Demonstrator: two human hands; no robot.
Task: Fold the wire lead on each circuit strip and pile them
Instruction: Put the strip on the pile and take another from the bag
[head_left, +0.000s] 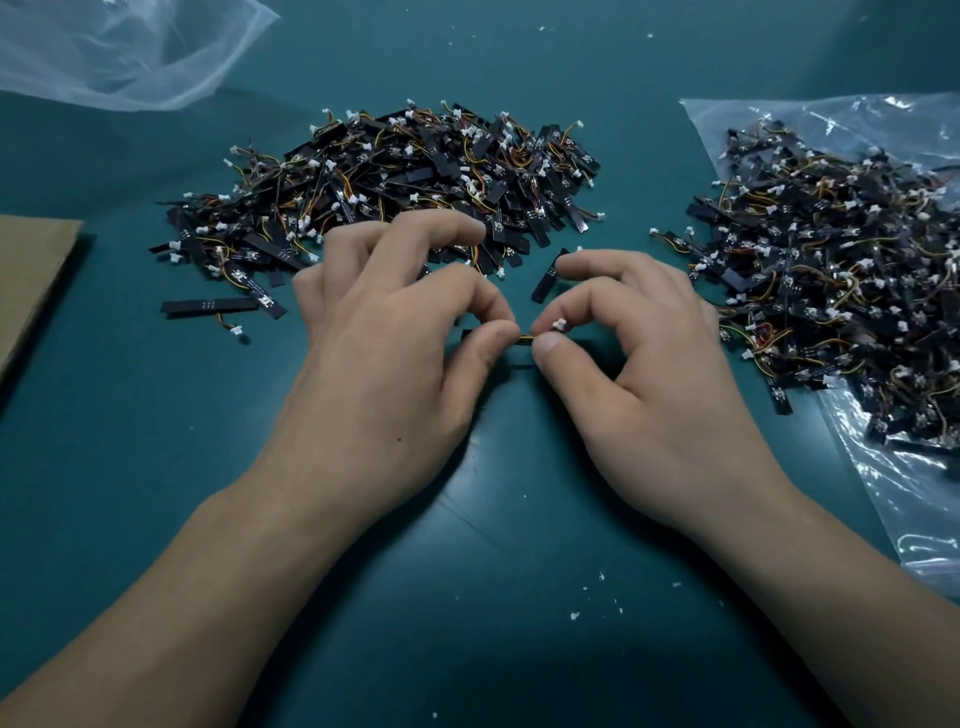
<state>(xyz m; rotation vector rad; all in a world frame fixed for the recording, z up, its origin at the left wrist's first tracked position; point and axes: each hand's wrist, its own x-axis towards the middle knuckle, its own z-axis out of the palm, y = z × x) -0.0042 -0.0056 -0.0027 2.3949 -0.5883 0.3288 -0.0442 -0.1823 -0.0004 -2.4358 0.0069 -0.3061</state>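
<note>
Both hands meet at the table's middle over one black circuit strip (524, 340). My left hand (395, 332) pinches the strip's left end between thumb and forefinger. My right hand (639, 338) pinches its wire lead, and the white connector (560, 325) shows at my fingertips. Most of the strip is hidden under my fingers. A big heap of strips (395, 171) lies beyond my hands. A second heap (841, 260) rests on a clear plastic bag (904, 493) at the right.
A crumpled clear bag (119, 52) lies at the back left and a brown cardboard sheet (26, 275) at the left edge. Loose strips (218, 306) lie left of my hands, one (545, 280) stands between them. White crumbs dot the green mat (493, 623).
</note>
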